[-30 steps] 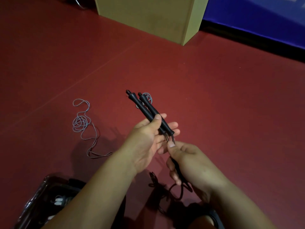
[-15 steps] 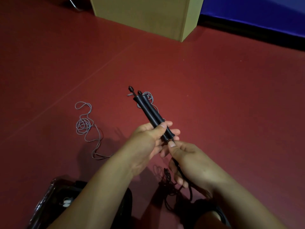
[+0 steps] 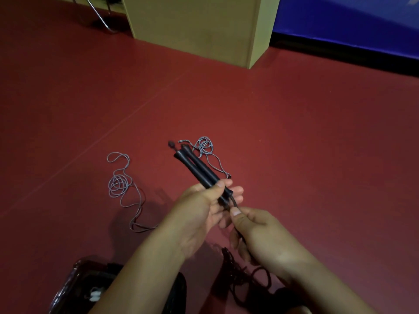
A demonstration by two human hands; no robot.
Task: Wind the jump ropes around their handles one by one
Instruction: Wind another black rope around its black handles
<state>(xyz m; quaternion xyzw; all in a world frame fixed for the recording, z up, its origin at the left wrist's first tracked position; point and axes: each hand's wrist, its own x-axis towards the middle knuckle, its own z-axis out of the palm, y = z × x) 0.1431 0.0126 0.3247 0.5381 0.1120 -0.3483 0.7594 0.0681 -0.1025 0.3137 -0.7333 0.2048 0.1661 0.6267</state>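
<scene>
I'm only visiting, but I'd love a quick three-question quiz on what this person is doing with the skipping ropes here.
1. True or false: the left hand holds the two black handles side by side.
2. What does the right hand pinch? A) the grey rope B) the black rope C) the wooden box
3. Fill in: the loose grey rope lies on the red ____.

Key
1. True.
2. B: the black rope, just below the handles, with the rest piled on the floor.
3. Floor.
</scene>
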